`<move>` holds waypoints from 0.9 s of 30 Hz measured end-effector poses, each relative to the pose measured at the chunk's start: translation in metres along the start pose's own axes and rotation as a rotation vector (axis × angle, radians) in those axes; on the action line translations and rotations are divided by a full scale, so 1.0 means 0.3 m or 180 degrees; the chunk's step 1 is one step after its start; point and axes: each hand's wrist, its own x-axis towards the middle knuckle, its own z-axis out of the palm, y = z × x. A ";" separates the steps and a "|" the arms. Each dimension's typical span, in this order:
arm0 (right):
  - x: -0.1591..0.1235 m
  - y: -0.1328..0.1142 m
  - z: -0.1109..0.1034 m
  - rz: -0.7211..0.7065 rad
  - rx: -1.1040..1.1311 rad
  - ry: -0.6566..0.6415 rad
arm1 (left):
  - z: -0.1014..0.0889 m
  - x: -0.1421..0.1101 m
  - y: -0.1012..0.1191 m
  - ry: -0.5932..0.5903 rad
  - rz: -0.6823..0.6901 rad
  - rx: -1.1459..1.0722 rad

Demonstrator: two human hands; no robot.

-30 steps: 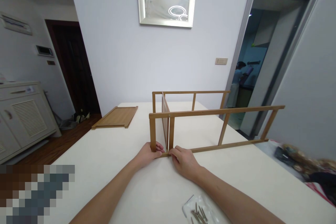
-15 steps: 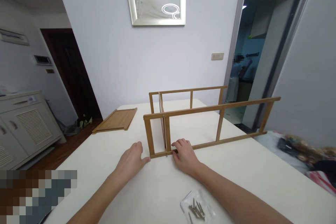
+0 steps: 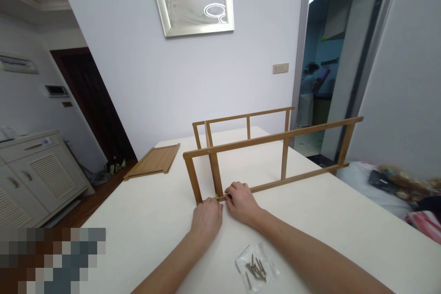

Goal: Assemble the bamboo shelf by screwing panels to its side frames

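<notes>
A light-brown wooden rack frame (image 3: 248,143) lies on its side on the white table, with two ladder-like sides joined by a board near the left end. My right hand (image 3: 243,204) is closed around the near bottom rail, just right of an upright. Close beside it, my left hand (image 3: 206,218) has its fingers curled over the same rail by the left corner. Its fingertips are partly hidden, and I cannot tell if a small part is between them. Nearer to me lies a clear plastic bag (image 3: 248,250) with several screws (image 3: 255,268).
A flat slatted wooden panel (image 3: 155,161) lies at the left of the white table (image 3: 144,220). The wall with a framed picture (image 3: 198,34) rises behind. Clothes (image 3: 425,216) are heaped past the right edge. A person (image 3: 306,96) stands beyond the doorway.
My left hand has moved right from beside the frame's corner onto the bottom rail, and its fingers have closed. My right hand stays on the rail. The view has shifted slightly.
</notes>
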 end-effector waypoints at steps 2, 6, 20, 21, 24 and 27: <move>0.001 -0.001 0.001 -0.0013 -0.0013 -0.0047 | 0.003 0.005 0.014 -0.0015 -0.0078 0.0096; 0.003 -0.005 0.001 -0.0049 -0.0045 -0.0123 | 0.008 0.011 0.025 -0.0014 -0.0257 0.0191; 0.004 0.002 -0.001 -0.0140 -0.0077 -0.0263 | 0.004 0.022 0.002 0.0012 -0.0713 0.0047; 0.004 0.002 -0.002 -0.0138 -0.0078 -0.0270 | 0.004 0.018 0.001 0.0032 -0.0666 0.0047; 0.005 0.001 -0.003 -0.0130 -0.0084 -0.0283 | 0.003 0.004 0.003 0.0132 -0.0486 0.0156; 0.005 0.000 -0.001 -0.0125 -0.0086 -0.0283 | 0.005 -0.006 0.009 0.0179 -0.0347 0.0329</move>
